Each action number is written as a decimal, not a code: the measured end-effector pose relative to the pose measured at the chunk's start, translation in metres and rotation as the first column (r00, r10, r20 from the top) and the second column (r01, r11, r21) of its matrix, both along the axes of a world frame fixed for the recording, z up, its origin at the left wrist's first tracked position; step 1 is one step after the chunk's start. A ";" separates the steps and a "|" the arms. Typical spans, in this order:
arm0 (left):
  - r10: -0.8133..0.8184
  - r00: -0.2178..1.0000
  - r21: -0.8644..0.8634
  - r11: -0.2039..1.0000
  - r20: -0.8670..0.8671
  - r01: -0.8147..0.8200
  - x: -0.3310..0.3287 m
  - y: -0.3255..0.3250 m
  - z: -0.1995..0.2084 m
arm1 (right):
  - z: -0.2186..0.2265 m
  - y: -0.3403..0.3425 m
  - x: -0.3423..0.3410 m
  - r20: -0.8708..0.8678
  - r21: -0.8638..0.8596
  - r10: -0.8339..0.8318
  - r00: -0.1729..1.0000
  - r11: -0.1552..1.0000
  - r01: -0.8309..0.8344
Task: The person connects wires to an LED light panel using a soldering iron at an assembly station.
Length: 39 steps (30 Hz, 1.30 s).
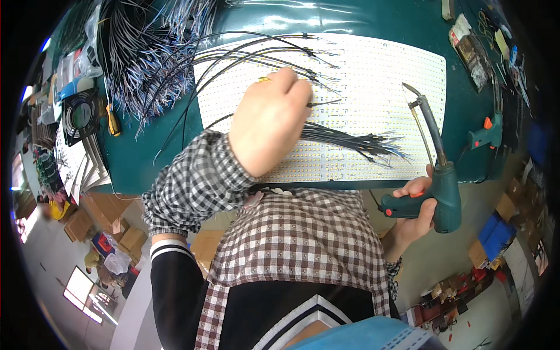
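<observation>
Left hand [271, 119] pinched a thin black cable [324, 103], prolly to steady it; right hand [412, 226] wrapped round a green plastic soldering gun [448, 201].

No texts, labels, brands, numbers or signs readable on anything in view.

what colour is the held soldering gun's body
The soldering gun's body is dark green, clearest in the head view.

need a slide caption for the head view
Left hand over thin black cables on a flat white panel with yellow dots; right hand grips a dark green pistol-shaped soldering tool.
</observation>
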<state>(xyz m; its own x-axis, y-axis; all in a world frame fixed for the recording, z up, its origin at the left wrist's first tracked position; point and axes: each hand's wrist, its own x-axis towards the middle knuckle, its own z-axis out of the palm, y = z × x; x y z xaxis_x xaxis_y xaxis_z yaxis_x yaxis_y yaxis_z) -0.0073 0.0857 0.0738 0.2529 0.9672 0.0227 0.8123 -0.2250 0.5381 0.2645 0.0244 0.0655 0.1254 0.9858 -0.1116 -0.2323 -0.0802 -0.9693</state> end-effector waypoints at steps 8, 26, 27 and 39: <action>0.025 0.993 0.039 0.999 0.113 -0.030 0.011 0.007 -0.019 | 0.004 -0.002 0.004 0.094 -0.002 0.129 0.987 0.992 -0.129; 0.120 0.952 -0.017 0.993 0.282 -0.120 0.017 0.001 -0.020 | 0.010 -0.009 -0.005 0.152 -0.140 0.223 0.963 0.969 -0.202; 0.143 0.948 -0.038 0.990 0.285 -0.138 0.016 0.002 -0.022 | 0.011 -0.009 -0.006 0.160 -0.148 0.210 0.964 0.971 -0.187; 0.133 0.947 0.011 0.990 0.293 -0.142 0.018 0.004 -0.031 | 0.018 -0.016 -0.016 0.142 -0.207 0.156 0.977 0.970 -0.125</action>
<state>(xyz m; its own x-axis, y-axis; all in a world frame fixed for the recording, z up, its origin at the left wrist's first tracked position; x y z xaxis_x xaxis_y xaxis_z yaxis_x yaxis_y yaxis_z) 0.0112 0.0895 0.0425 0.0952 0.9898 0.1063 0.6456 -0.1426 0.7503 0.2487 0.0088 0.0838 0.0181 0.9556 -0.2942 -0.0520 -0.2929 -0.9547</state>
